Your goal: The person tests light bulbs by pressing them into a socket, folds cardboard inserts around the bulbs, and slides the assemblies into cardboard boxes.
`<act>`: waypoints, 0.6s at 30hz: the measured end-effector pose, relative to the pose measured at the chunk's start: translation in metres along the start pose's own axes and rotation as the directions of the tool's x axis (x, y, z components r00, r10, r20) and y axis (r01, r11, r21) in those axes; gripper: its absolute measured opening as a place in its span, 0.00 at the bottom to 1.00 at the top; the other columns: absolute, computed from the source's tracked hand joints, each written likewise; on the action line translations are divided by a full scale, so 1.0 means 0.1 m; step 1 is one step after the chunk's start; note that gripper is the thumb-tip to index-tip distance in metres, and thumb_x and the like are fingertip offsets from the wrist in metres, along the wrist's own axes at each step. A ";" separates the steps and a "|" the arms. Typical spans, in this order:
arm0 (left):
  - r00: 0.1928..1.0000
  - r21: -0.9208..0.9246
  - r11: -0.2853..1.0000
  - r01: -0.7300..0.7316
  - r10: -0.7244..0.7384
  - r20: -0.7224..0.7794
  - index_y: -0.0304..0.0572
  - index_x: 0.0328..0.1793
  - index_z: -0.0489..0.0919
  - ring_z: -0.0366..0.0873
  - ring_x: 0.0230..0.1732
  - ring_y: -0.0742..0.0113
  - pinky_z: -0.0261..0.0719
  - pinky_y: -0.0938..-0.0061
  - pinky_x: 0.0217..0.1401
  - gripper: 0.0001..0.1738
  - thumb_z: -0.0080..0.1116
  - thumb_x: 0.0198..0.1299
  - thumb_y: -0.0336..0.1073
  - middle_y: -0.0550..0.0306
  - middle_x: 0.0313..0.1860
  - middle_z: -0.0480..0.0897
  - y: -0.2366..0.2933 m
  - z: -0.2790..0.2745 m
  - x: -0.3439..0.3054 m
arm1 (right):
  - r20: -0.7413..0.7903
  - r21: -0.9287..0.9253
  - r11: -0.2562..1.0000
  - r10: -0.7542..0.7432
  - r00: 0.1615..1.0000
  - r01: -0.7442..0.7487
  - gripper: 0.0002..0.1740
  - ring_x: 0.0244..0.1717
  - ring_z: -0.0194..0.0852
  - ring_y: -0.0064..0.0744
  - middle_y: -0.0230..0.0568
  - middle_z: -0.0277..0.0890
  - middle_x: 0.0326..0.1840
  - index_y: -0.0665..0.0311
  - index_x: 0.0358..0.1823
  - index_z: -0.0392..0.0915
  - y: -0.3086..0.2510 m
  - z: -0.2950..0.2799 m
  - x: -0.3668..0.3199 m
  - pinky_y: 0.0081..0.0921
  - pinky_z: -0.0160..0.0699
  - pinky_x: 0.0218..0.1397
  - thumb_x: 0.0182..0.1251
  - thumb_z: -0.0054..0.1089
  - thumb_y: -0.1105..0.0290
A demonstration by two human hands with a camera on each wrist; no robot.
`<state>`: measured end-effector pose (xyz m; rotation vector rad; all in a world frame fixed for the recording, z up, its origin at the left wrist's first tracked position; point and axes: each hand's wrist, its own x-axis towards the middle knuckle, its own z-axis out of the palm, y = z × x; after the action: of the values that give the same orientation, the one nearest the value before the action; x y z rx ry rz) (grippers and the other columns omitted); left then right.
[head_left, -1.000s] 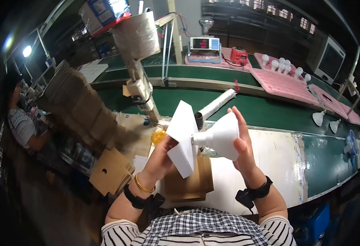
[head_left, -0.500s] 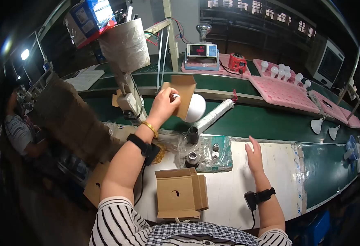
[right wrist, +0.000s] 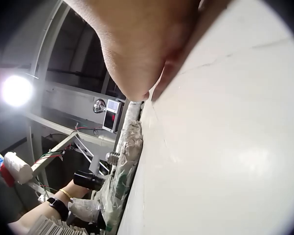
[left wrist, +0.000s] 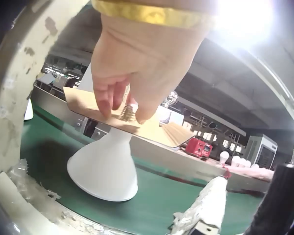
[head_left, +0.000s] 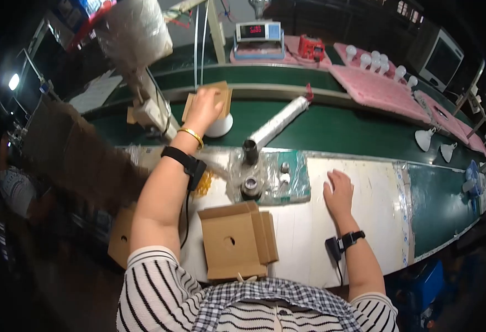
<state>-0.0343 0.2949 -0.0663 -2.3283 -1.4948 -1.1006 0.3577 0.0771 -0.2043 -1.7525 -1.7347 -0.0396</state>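
My left hand (head_left: 204, 109) is over the green surface at the back left, its fingers around the threaded base of a white light bulb (head_left: 221, 126). That base pokes up through a hole in a folded cardboard insert (left wrist: 83, 103), brown on the side facing up. In the left wrist view the wide, flared bulb (left wrist: 105, 169) stands face down on the green surface, with fingertips right at the cardboard beside the base. My right hand (head_left: 340, 191) holds nothing and rests on the white tabletop, fingers loosely bent.
Flat brown cardboard pieces (head_left: 229, 240) with a hole lie in front of me. Behind them is a plastic-wrapped board (head_left: 295, 185) with sockets. A wrapped tube (head_left: 279, 123) crosses the green surface (head_left: 337, 133). White bulbs stand on pink foam (head_left: 375, 88); a post (head_left: 154, 108) rises left.
The left hand has carried the bulb and cardboard from in front of me to the back left and down onto the green surface. The right hand has let go and dropped to the tabletop.
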 end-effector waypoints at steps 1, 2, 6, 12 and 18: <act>0.992 -0.129 0.990 0.049 -0.033 0.121 0.36 0.47 0.81 0.78 0.49 0.49 0.76 0.62 0.55 0.12 0.63 0.59 0.34 0.45 0.42 0.82 0.31 -0.30 -0.09 | 0.005 0.009 1.000 -0.012 1.000 0.011 0.19 0.66 0.68 0.44 0.43 0.74 0.61 0.61 0.54 0.79 0.00 -0.01 0.00 0.43 0.63 0.66 0.60 0.63 0.68; 0.974 -0.251 0.963 0.099 -0.042 0.223 0.36 0.44 0.81 0.78 0.46 0.51 0.76 0.64 0.51 0.09 0.62 0.60 0.33 0.47 0.40 0.82 0.61 -0.64 -0.12 | 0.009 -0.004 1.000 -0.003 1.000 0.003 0.20 0.65 0.68 0.43 0.43 0.74 0.61 0.60 0.55 0.79 0.02 0.02 0.00 0.43 0.63 0.65 0.60 0.63 0.68; 0.865 -0.378 0.914 0.149 0.065 0.498 0.37 0.39 0.80 0.78 0.36 0.57 0.77 0.69 0.43 0.07 0.62 0.61 0.34 0.52 0.35 0.79 1.35 -1.59 -0.96 | -0.009 -0.038 0.999 -0.020 1.000 0.019 0.19 0.65 0.69 0.42 0.41 0.75 0.60 0.60 0.54 0.79 0.00 0.04 0.01 0.44 0.64 0.65 0.61 0.63 0.67; 0.735 -0.314 0.949 0.014 0.204 0.646 0.41 0.46 0.78 0.73 0.56 0.51 0.72 0.61 0.61 0.28 0.72 0.51 0.55 0.51 0.49 0.78 1.65 -1.85 -2.16 | -0.022 -0.085 0.994 -0.066 0.998 0.063 0.19 0.63 0.71 0.44 0.43 0.77 0.58 0.61 0.54 0.79 0.09 0.07 -0.01 0.43 0.68 0.63 0.60 0.62 0.68; 0.814 -0.303 0.951 0.058 0.131 0.566 0.41 0.42 0.74 0.71 0.52 0.51 0.71 0.60 0.55 0.34 0.75 0.38 0.57 0.52 0.45 0.75 1.81 -1.63 -2.54 | 0.015 0.019 0.994 -0.105 0.994 0.105 0.20 0.64 0.69 0.56 0.58 0.75 0.60 0.71 0.56 0.78 0.47 0.30 0.00 0.46 0.64 0.70 0.62 0.56 0.74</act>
<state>-0.0205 -0.0571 -0.0726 -3.1093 -1.5163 -0.6629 0.3874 0.0959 -0.2480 -1.6517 -1.8319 -0.0552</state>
